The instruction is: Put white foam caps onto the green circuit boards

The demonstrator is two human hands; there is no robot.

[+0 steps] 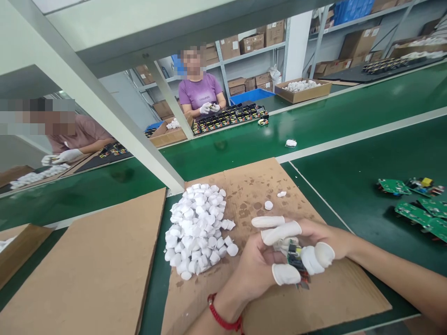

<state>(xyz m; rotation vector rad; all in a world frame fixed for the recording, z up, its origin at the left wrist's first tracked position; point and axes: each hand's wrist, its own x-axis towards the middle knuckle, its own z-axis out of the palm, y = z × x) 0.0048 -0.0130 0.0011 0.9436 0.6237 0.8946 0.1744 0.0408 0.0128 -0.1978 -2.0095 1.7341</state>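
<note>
Above a brown cardboard sheet [272,307], my two hands meet around a small circuit board [296,256] with black and yellow parts. My left hand [256,267], with a red bracelet at the wrist, grips the board between thumb and fingers. My right hand [319,235] closes on it from the other side. White finger cots cover fingertips of both hands. White material shows at the right fingertips, but I cannot tell cot from pad there. A heap of small white pads [199,228] lies left of my hands. One loose white pad [268,205] lies just beyond them.
Green circuit boards [415,209] lie on the bench at the right. A single board with white on top [291,143] sits on the green conveyor [237,151]. A slanting post [139,144] stands ahead. Two gloved co-workers [200,93] [77,135] handle parts across the conveyor.
</note>
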